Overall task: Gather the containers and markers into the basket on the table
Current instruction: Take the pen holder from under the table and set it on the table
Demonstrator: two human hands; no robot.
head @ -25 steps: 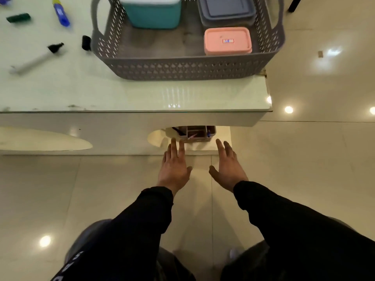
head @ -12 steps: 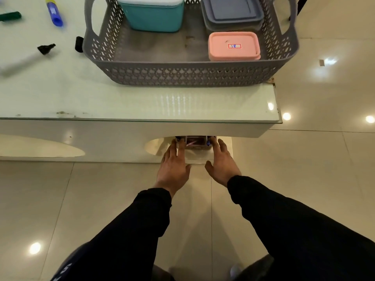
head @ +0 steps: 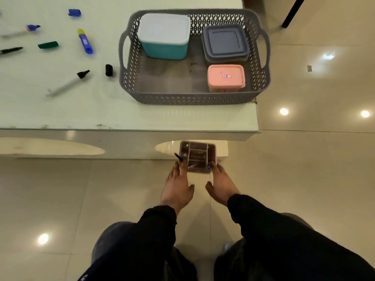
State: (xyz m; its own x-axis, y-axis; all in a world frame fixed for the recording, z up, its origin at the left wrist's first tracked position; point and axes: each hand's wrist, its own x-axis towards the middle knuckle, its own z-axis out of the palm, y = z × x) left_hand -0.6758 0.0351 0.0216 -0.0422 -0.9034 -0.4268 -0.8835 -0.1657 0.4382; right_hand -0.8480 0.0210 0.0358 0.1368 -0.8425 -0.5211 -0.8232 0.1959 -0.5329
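Loose markers, including a blue marker with a yellow cap [head: 85, 41], were scattered on the pale glass counter [head: 101, 110] left of the grey perforated plastic basket [head: 194, 98]. A brown compartmented plastic organiser [head: 197, 157] was gripped below the counter edge, left hand [head: 177, 189] and right hand [head: 222, 186] fingers pressed on its sides.
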